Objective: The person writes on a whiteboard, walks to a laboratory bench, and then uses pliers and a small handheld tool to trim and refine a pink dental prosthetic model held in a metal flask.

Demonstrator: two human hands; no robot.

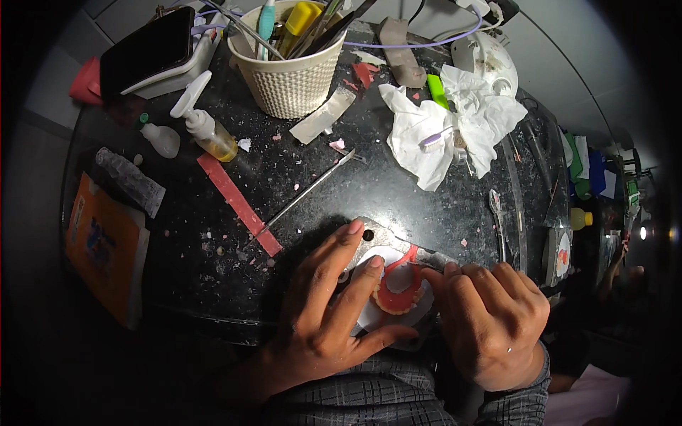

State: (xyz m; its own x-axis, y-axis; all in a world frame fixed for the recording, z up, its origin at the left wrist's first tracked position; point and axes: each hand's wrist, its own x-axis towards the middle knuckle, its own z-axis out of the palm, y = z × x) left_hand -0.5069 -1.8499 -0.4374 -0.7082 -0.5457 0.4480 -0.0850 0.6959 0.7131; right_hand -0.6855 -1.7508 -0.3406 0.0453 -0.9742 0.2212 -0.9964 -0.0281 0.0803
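A denture with a red wax base and pale teeth sits in white plaster inside a metal flask at the table's front edge. My left hand lies over the flask's left side, fingers spread. Its fingertips rest on the metal and plaster, and its thumb reaches along the near side. In my right hand, closed fingers grip a metal wax knife. The blade points left, its tip at a raised red wax strip on the denture's far side. My fist hides the handle.
A red wax strip and a thin metal tool lie to the left. Behind stand a pump bottle and a woven tool cup. Crumpled tissue and another metal instrument are on the right.
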